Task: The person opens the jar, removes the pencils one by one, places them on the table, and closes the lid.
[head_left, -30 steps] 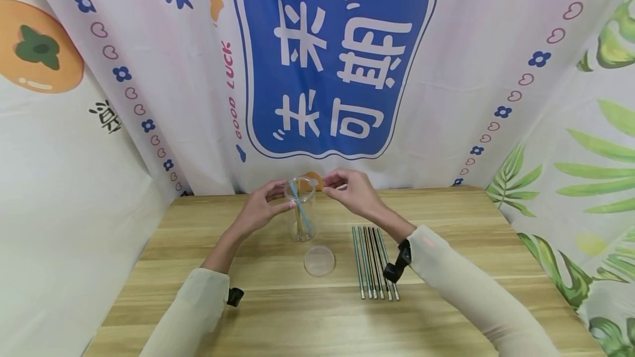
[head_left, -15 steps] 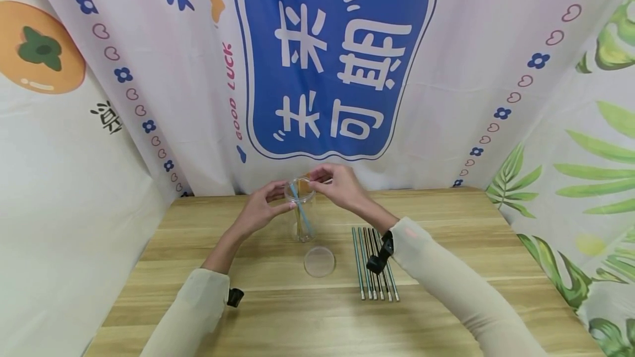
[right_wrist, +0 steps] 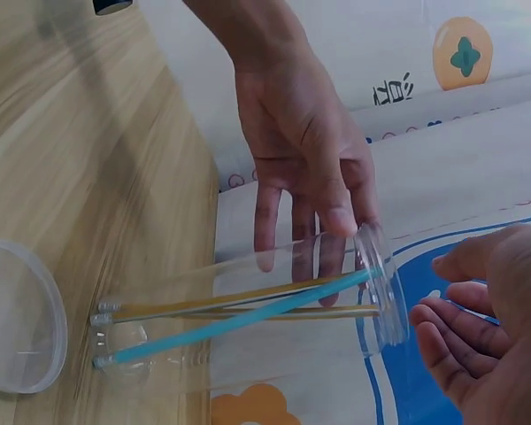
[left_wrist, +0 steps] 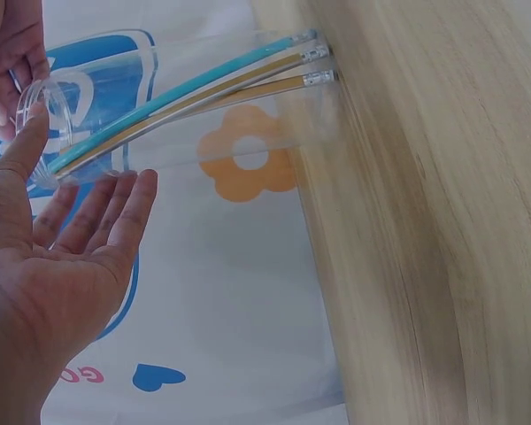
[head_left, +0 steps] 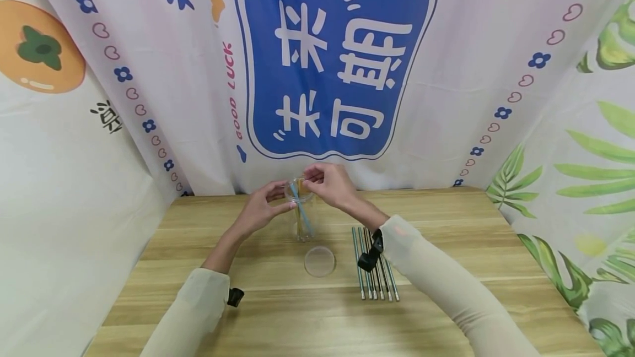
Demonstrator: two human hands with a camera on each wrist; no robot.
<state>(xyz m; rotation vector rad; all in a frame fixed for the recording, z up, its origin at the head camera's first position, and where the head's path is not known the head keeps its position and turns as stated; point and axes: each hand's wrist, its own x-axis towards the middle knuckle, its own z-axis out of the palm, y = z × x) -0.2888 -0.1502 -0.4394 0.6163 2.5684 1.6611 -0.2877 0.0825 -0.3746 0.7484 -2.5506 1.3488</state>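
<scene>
Several pencils [head_left: 379,284] lie near the lid [head_left: 319,261], left hand [head_left: 261,208] gripping the jar [head_left: 308,215], right hand [head_left: 332,185] empty, loosely curled.

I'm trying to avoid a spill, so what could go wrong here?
The right hand, close to the jar at its rim, might bump and tip it; only the left hand holds it. The black device on the right wrist overlaps the loose pencils in the head view, so it could scatter them if it dips.
</scene>
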